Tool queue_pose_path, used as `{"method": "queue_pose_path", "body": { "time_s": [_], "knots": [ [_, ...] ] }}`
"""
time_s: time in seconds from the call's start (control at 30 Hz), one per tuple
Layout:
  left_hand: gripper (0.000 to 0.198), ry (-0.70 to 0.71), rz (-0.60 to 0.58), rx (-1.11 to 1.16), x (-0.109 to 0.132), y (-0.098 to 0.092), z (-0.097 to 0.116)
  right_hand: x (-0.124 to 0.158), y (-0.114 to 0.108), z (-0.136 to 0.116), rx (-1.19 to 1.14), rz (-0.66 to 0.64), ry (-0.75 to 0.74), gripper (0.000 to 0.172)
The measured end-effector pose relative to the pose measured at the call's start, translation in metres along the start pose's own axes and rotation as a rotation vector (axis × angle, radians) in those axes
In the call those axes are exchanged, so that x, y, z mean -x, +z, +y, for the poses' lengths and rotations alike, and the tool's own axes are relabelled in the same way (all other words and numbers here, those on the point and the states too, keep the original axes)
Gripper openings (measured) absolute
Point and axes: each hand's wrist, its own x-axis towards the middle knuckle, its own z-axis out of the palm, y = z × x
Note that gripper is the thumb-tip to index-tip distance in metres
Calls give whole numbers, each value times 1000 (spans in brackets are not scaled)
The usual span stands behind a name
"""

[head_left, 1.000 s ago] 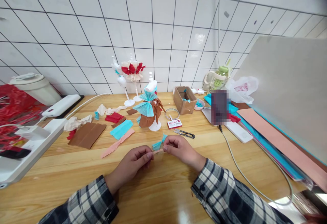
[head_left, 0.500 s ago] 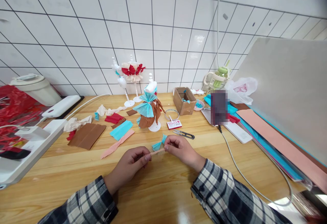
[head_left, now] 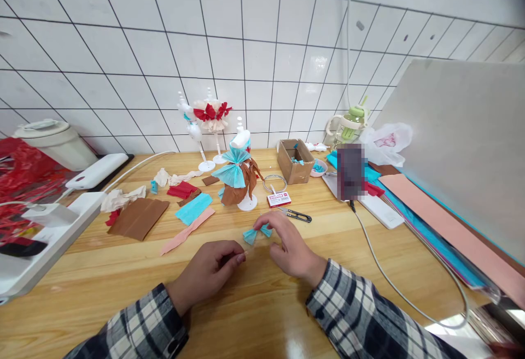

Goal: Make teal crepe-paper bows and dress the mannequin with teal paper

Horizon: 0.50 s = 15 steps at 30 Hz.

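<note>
My left hand [head_left: 211, 269] is closed in a pinch above the table's front. A small end of a peach paper strip [head_left: 246, 253] shows at its fingertips; most of the strip is hidden. My right hand [head_left: 290, 247] is open, thumb and index finger apart, over a small blue crepe-paper bow [head_left: 251, 235] on the table. Its index finger overlaps the bow; whether it touches cannot be told. Behind the bow stands a mini dress form in a blue and brown paper dress [head_left: 237, 176]. Thread snips [head_left: 298, 216] lie to the right of the bow.
Blue paper [head_left: 194, 209], a peach strip [head_left: 187, 232] and brown paper [head_left: 138, 218] lie at left. A red-and-white box [head_left: 279, 199], a wire coil [head_left: 275, 183] and a cardboard box [head_left: 296, 169] stand behind my right hand. A cable [head_left: 379, 260] loops at right.
My right hand has let go of the peach strip, opened its fingers and shifted over the blue bow. My left hand stays pinched in about the same place.
</note>
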Motion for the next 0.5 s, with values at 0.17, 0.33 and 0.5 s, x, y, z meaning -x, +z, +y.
{"method": "queue_pose_path", "body": {
  "time_s": [0.17, 0.33, 0.5],
  "knots": [
    [28, 48, -50, -88, 1, 2, 1, 0, 12, -5, -141, -210, 79, 26],
    [30, 28, -65, -154, 0, 2, 1, -2, 23, 4, -207, -248, 321, 16],
    [30, -32, -35, -157, -2, 2, 1, -4, 15, 8, -136, -254, 339, 4]
  ]
}}
